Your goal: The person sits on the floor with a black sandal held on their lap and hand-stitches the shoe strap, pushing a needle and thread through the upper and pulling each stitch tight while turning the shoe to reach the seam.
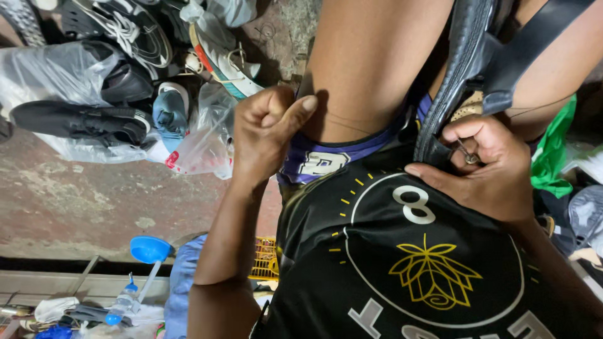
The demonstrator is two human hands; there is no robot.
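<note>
The person sat with a black shoe (468, 69) wedged between the knees at the upper right, its dark upper and strap facing the camera. The right hand (487, 166) was closed around the near edge of the shoe, thumb and fingers pinching a small metal tool (468, 154), apparently a needle or awl, against the seam. The left hand (267, 125) was shut in a fist just left of the thigh, thumb pressed on the forefinger, pinching a thin thread (352, 122) that ran faintly across the leg towards the shoe.

To do this stitch well, I judged that the thread should be drawn taut in a straight line away from the seam, with steady tension, not a jerk, so it would seat without cutting the material. The right hand ought to hold the edge firm so the shoe could not twist between the knees, and the tool's point should be kept clear of the fingers and the bare leg.

Far left, on the concrete floor (81, 201), lay a heap of shoes and sneakers (119, 69), some in clear plastic bags (204, 141). A blue funnel (149, 249) stood near the bottom left, and a green cloth (553, 150) showed at the right.
</note>
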